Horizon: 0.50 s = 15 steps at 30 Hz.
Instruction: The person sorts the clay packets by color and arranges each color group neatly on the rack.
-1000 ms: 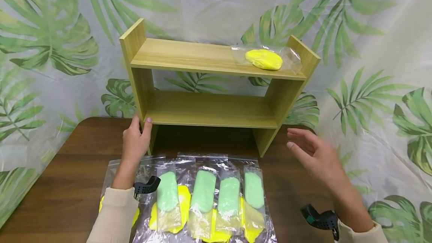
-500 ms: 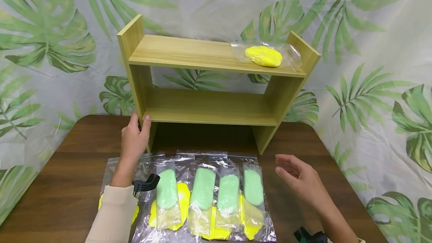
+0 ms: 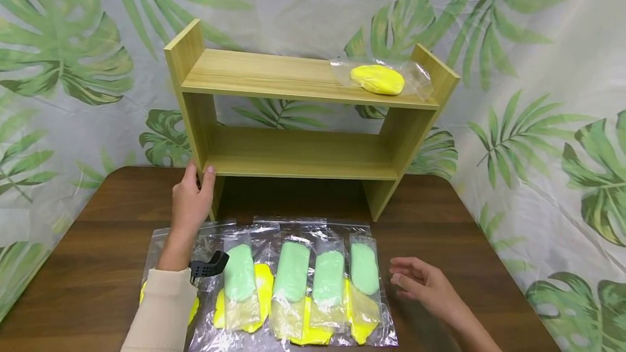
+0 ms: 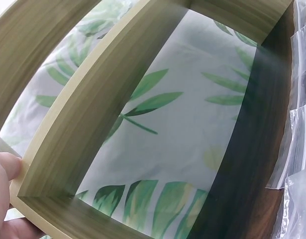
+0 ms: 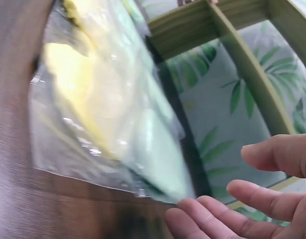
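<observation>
A two-tier wooden shelf (image 3: 303,96) stands on the table. My left hand (image 3: 193,197) grips its left side panel near the middle board, thumb at the front edge. The left wrist view shows that thumb and fingers (image 4: 8,167) around the panel's edge. Clear zip bags with light green slabs (image 3: 293,270) lie in front of the shelf, over larger zip bags holding yellow pieces (image 3: 264,292). To the right of these bags is my right hand (image 3: 425,287), holding nothing, its fingers pointing toward the rightmost green slab (image 3: 364,268).
On the shelf's top board, at the right, lies a clear bag with a yellow piece (image 3: 377,79). Behind the brown wooden table (image 3: 450,243) hangs a leaf-patterned cloth (image 3: 293,4). A black wrist strap device (image 3: 209,266) sits at the left sleeve.
My right hand has come down and left, from beside the shelf's right panel to near the bags. My left hand has stayed at the left panel.
</observation>
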### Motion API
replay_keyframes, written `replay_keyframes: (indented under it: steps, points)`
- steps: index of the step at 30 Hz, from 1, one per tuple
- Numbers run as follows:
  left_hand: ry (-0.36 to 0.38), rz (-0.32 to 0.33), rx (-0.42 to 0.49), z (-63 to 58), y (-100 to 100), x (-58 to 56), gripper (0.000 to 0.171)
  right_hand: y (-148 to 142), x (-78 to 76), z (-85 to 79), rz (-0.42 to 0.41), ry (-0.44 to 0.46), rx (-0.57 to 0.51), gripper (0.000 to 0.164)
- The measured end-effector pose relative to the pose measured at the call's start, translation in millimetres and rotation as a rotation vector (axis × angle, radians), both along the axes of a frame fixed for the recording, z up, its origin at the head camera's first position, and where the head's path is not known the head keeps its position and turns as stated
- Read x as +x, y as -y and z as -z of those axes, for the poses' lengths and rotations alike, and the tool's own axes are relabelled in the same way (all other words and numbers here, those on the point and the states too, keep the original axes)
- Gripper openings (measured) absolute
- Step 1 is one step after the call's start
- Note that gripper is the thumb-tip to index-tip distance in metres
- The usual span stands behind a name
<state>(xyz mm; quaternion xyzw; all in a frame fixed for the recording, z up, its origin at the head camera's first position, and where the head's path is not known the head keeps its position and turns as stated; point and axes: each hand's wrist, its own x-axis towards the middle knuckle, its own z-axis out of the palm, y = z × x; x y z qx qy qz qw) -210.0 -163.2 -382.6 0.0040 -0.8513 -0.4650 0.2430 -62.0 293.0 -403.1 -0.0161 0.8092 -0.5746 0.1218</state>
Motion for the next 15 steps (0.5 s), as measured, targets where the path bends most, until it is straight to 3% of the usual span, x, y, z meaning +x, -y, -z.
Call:
replay_keyframes:
  steps: [7,15]
  points:
    - [-0.004,-0.002,-0.005,-0.3,0.5,0.1,0.047,-2.7,8.5,16.0,-0.062,0.105,-0.091,0.051]
    - [-0.023,-0.012,-0.013,-0.7,-1.1,-0.1,0.043,1.9,16.1,27.6,0.015,0.188,-0.142,0.049]
